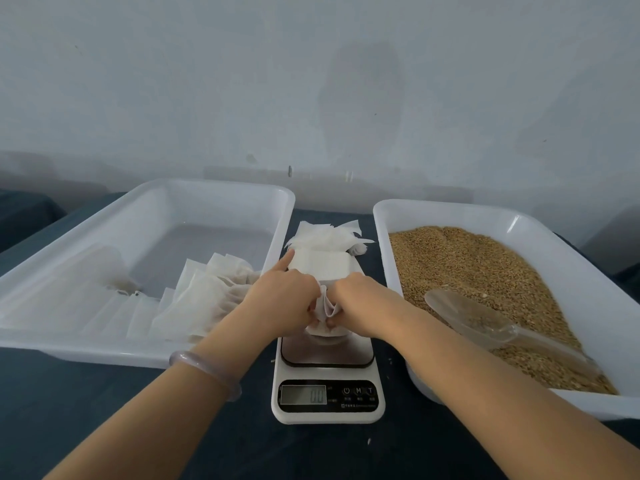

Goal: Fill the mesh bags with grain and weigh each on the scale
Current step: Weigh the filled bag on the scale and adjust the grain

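Note:
A white digital scale point(327, 400) sits in the middle of the dark table, its display reading zero. Just above its steel platform, my left hand point(284, 299) and my right hand point(363, 301) both grip the gathered top of a white mesh bag point(325, 313). My left index finger points away from me. Behind my hands lies a pile of white mesh bags point(329, 249). The right tray point(571, 237) holds brown grain point(467, 271) with a clear plastic scoop point(464, 317) lying on it.
A white tray point(104, 244) on the left holds several flat empty mesh bags point(204, 299). A pale bangle point(204, 372) circles my left wrist. A grey wall rises behind the table. A few stray grains lie beside the scale.

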{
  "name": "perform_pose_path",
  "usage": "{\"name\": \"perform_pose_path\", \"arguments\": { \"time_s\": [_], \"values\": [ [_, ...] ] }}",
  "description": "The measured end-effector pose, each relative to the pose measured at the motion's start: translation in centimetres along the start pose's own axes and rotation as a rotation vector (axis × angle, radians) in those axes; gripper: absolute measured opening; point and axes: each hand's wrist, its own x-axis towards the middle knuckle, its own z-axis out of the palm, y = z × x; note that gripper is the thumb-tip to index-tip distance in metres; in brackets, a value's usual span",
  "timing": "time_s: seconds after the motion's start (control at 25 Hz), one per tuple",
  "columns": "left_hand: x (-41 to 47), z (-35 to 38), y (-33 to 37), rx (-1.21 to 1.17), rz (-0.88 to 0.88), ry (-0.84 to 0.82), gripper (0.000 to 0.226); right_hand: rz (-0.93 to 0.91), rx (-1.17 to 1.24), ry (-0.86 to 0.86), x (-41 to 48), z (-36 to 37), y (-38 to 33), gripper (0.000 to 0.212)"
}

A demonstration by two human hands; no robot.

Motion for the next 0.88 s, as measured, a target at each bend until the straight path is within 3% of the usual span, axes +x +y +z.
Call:
{"name": "perform_pose_path", "arguments": {
  "time_s": [0.44, 0.68, 0.88],
  "values": [
    [0.1, 0.1, -0.2, -0.019, -0.043, -0.027, 0.034, 0.077, 0.025, -0.003, 0.5, 0.6, 0.1, 0.031],
    [-0.5, -0.9, -0.2, -0.407, -0.074, 0.109, 0.023, 0.063, 0.424, 0.130, -0.9, -1.1, 0.5, 0.013],
    [-0.7, -1.2, -0.2, -0.490, -0.103, 0.163, 0.037, 0.030, 0.602, 0.166, -1.3, -1.3, 0.7, 0.031]
  ]
}}
